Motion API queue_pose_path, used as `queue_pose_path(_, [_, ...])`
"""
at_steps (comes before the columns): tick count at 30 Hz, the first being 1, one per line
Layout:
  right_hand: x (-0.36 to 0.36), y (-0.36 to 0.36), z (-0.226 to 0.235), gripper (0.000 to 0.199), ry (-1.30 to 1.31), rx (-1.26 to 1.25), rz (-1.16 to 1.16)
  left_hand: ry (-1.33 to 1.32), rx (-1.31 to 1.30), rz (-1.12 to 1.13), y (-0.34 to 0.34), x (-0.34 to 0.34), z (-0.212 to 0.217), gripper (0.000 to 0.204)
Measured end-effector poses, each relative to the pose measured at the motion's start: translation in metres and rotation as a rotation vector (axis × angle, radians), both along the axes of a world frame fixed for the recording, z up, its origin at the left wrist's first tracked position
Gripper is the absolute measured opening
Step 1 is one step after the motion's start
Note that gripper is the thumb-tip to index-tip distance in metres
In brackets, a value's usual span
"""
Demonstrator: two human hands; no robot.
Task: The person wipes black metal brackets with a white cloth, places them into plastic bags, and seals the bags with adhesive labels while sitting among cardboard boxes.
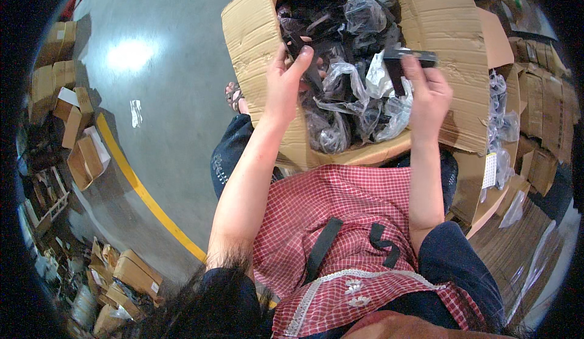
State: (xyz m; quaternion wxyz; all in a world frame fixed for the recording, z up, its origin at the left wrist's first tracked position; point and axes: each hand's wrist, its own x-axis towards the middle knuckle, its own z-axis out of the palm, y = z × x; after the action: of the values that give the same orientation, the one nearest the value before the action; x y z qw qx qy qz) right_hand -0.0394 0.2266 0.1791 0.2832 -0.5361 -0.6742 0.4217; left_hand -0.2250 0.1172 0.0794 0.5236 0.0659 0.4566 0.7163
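Note:
A cardboard box (pixel 250 20) stands open in front of me, its flaps folded out. Inside lie several black parts, many wrapped in clear plastic bags (pixel 364 14). Over the box's left side, my left hand (pixel 287 82) is closed with its thumb against a dark flat piece (pixel 312 74); its outline merges with the black contents behind. My right hand (pixel 431 93) pinches a black angular part (pixel 394 71) above the right side, with one arm of it pointing down. A crumpled white wrapping (pixel 378 77) lies just left of that part.
Cardboard boxes (pixel 541 102) are stacked at the right, with clear plastic bags (pixel 502 120) beside them. On the left, a yellow floor line (pixel 143 187) runs past small open cartons (pixel 88 156). More cardboard (pixel 137 272) lies at the lower left. A foot (pixel 234 97) shows beside the box.

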Motion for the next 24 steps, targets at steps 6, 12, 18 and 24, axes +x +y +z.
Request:
queue_pose_path(6, [-0.031, -0.03, -0.049, 0.038, -0.002, -0.152, 0.622, 0.208, 0.028, -0.18, 0.003, 0.015, 0.002, 0.039])
queue_pose_path(12, [-0.036, -0.023, -0.034, 0.03, 0.322, -0.501, 0.492, -0.109, 0.046, -0.162, 0.005, 0.006, -0.003, 0.063])
queue_pose_path(18, [-0.026, 0.01, -0.045, 0.022, 0.652, -0.298, 0.05, -0.333, -0.034, -0.137, 0.004, -0.013, 0.004, 0.084])
queue_pose_path(24, [0.009, 0.093, -0.189, 0.038, -0.2, -0.181, 0.195, -0.106, 0.11, -0.046, 0.003, -0.02, 0.009, 0.034])
